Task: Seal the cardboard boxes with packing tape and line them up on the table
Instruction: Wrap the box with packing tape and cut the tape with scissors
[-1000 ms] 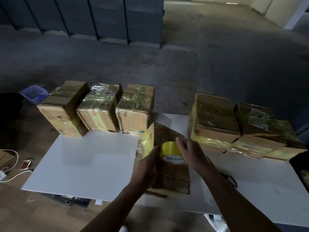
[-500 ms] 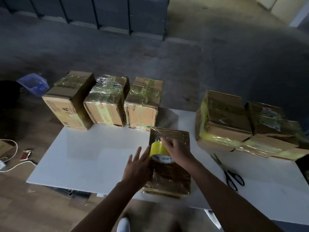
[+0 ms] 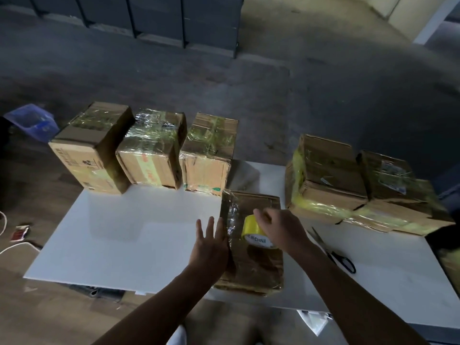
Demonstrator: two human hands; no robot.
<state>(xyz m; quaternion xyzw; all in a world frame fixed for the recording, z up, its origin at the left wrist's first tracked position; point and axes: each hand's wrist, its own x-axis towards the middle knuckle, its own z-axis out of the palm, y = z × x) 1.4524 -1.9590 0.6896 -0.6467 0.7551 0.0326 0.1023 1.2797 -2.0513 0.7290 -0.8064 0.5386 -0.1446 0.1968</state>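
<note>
A flat cardboard box [image 3: 256, 267] wrapped in shiny tape lies at the near edge of the white table [image 3: 129, 240]. On top of it stands a yellow tape roll [image 3: 251, 230], which my right hand [image 3: 281, 227] grips from the right. My left hand [image 3: 211, 242] presses the box's left side with straight, spread fingers. Three taped boxes [image 3: 154, 155] stand in a row along the table's far left edge. A pile of taped boxes [image 3: 348, 185] sits at the far right.
Black scissors [image 3: 333, 252] lie on the table right of my right arm. On the floor to the left are a blue plastic bag [image 3: 29, 120], a white cable [image 3: 15, 247] and a small red packet [image 3: 20, 232]. Dark cabinets [image 3: 149, 18] stand behind.
The box has gone from tilted up on edge to lying flat. My left hand has opened against its left side, and the tape roll has shifted slightly right on top.
</note>
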